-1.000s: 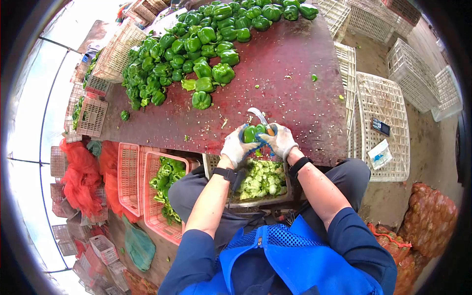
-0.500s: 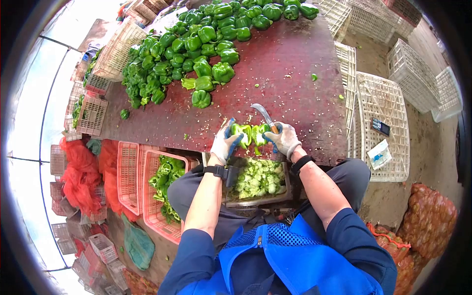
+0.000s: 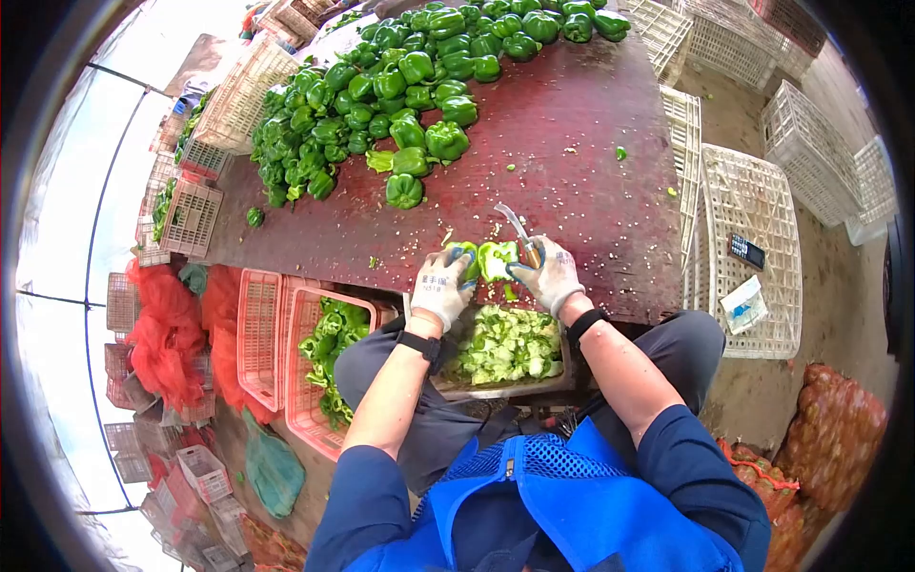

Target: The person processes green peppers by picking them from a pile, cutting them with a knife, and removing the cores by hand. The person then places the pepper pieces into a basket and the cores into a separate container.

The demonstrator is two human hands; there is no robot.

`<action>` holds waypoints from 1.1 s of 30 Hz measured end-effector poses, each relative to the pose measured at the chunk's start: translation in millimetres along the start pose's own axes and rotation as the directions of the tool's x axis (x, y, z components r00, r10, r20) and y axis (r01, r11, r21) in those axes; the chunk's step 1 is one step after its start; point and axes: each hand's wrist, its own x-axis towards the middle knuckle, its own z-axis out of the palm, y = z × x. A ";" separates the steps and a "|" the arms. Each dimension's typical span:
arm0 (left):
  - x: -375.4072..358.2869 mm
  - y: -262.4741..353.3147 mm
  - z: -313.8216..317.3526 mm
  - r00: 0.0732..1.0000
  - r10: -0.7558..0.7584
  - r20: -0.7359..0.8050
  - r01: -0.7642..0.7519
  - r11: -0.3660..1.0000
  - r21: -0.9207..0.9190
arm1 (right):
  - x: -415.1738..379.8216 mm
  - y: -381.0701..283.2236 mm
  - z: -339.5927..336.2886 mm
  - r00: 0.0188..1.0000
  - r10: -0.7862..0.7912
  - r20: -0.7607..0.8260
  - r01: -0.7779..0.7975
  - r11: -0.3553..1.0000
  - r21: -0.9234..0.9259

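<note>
At the front edge of the red table, my gloved left hand [image 3: 443,286] is closed around a green bell pepper piece [image 3: 467,255], with its fingers partly hidden. My gloved right hand [image 3: 550,276] grips a small curved knife [image 3: 512,222] by its wooden handle, blade pointing up and away. Beside it, a cut pepper half [image 3: 497,260] shows its pale inside, and the right fingers appear to touch it. Below both hands, between my knees, a bin holds pale green pepper cores [image 3: 510,348]. Whole green bell peppers [image 3: 381,95] are heaped on the far left of the table.
A pink crate [image 3: 303,419] of cut peppers stands at my left, near red netting [image 3: 162,315]. On my right, a white crate [image 3: 762,205] carries a phone [image 3: 747,252] and a small packet [image 3: 743,305]. Filled net sacks [image 3: 834,419] lie at the lower right.
My left hand has turned so the back of its glove faces up, bringing its pepper piece round. The right-hand half has tilted to show more inside; the knife stays in my right hand.
</note>
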 end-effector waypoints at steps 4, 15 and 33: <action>1.6 2.2 -1.1 1.000 -0.009 0.024 0.011 0.996 -0.093 | -8.4 -19.2 3.8 0.996 -0.086 -0.039 0.082 0.992 -0.094; 11.5 43.9 25.0 0.998 0.067 0.014 -0.060 0.951 -0.305 | 2.6 -15.6 8.0 0.991 -0.020 0.131 0.023 1.000 -0.018; 21.9 16.6 24.2 0.960 0.029 0.277 0.237 0.438 -0.867 | 0.7 -3.4 -2.0 0.969 -0.114 0.218 0.090 0.989 0.120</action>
